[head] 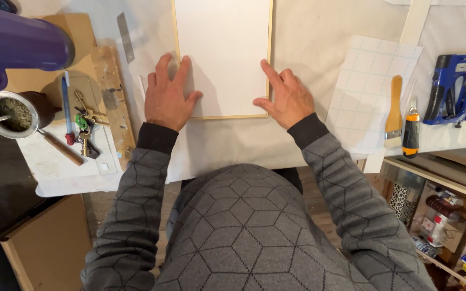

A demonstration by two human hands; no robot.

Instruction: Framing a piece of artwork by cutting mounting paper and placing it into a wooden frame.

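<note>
Item: white panel (223, 51) edged with a thin pale wooden frame, lying flat on the light cloth-covered worktable (308, 37), its near edge facing the person and its far end cut off by the top of the view.

Left hand (167, 96): lay flat, palm down, at the panel's near left corner; fingers (162, 67) spread and straight, resting across the frame edge, thumb on the white face. Nothing was gripped.

Right hand (287, 97): rested at the near right corner, just outside the frame; index finger extended along the right frame edge, thumb touching the corner, remaining fingers loosely curled on the cloth. Nothing was gripped.

To the right, well apart: gridded sheet (368, 86), wooden-handled brush (395, 108), orange utility knife (411, 132), blue staple gun (454, 89).

To the left: rough wooden slat (111, 91), metal ruler (125, 36), blue pen (66, 102), bunch of keys (86, 126), gourd cup of herb (9, 113), purple flask (17, 40).
</note>
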